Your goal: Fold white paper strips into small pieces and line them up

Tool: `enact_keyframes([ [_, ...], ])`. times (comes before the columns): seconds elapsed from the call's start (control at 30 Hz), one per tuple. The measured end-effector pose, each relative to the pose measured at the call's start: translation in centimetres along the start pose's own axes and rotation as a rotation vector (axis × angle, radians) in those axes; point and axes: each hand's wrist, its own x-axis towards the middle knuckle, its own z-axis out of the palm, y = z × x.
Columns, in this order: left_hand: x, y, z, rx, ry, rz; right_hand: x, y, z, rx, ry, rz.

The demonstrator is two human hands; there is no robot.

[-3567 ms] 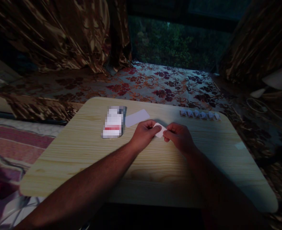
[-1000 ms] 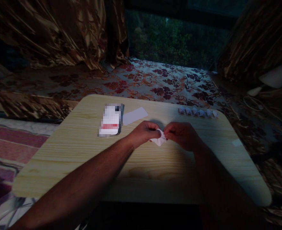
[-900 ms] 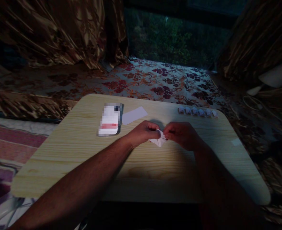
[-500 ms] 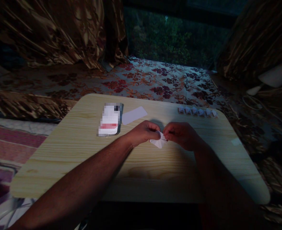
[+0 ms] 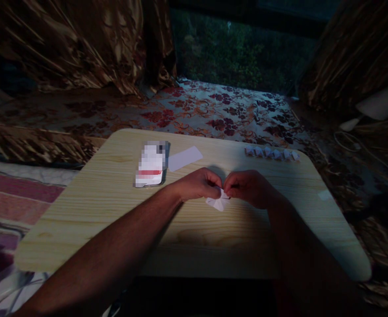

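Note:
A small white folded paper piece (image 5: 217, 202) rests on the light wooden table (image 5: 115, 211), its top edge pinched from both sides. My left hand (image 5: 199, 184) is closed on its left part and my right hand (image 5: 247, 188) is closed on its right part, fingertips nearly touching. Most of the paper's upper half is hidden under the fingers.
A blurred card-like stack (image 5: 150, 164) and a flat white paper slip (image 5: 185, 158) lie left of my hands. A row of several small folded paper pieces (image 5: 271, 154) sits at the table's far right. A floral cloth (image 5: 220, 110), curtains (image 5: 82, 44) and a dark window surround the table.
Since the oldest frame the paper went from a flat piece held up to a creased piece pressed near the table. In the last second my fingertips drew closer together over it.

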Motion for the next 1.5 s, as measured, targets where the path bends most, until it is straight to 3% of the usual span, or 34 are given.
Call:
enact_keyframes([
  [1.0, 0.0, 0.3, 0.6, 0.126, 0.024, -0.028, 0.0, 0.4, -0.1, 0.053, -0.045, -0.001],
  [1.27, 0.0, 0.4, 0.8, 0.104, 0.017, -0.034, 0.0, -0.3, 0.0, -0.120, -0.036, -0.004],
  [1.5, 0.2, 0.2, 0.9, 0.092, 0.057, -0.023, 0.0, -0.6, 0.4, -0.273, 0.048, -0.006],
])
